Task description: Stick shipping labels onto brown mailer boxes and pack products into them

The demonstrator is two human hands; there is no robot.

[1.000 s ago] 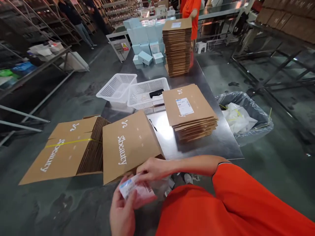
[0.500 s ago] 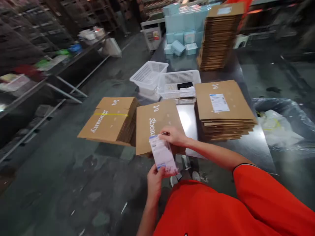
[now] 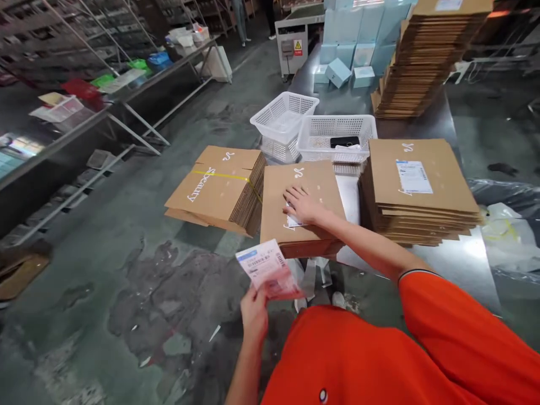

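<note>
My left hand (image 3: 254,314) pinches a small sheaf of printed shipping labels (image 3: 265,264) by its lower edge, in front of the cardboard stacks. My right hand (image 3: 304,206) lies flat, fingers spread, on top of the middle stack of flattened cardboard boxes (image 3: 323,183). Beneath its palm a white shipping label (image 3: 292,221) shows in part; the rest is hidden by the hand. To the right, another stack of flattened boxes (image 3: 447,169) carries a label (image 3: 414,177) on its top sheet. A third stack (image 3: 211,185), bound with a yellow strap, sits at left.
Behind the stacks are white plastic baskets (image 3: 283,115), one holding a black phone-like object (image 3: 344,142). Light blue boxes (image 3: 354,28) and a tall cardboard pile (image 3: 426,62) stand farther back on the metal table (image 3: 472,264). A clear plastic bag (image 3: 510,236) lies at right.
My right hand has let go of the labels' top edge and now lies flat on the middle stack, over a label. My left hand has moved slightly left, still holding the sheaf. The view has shifted.
</note>
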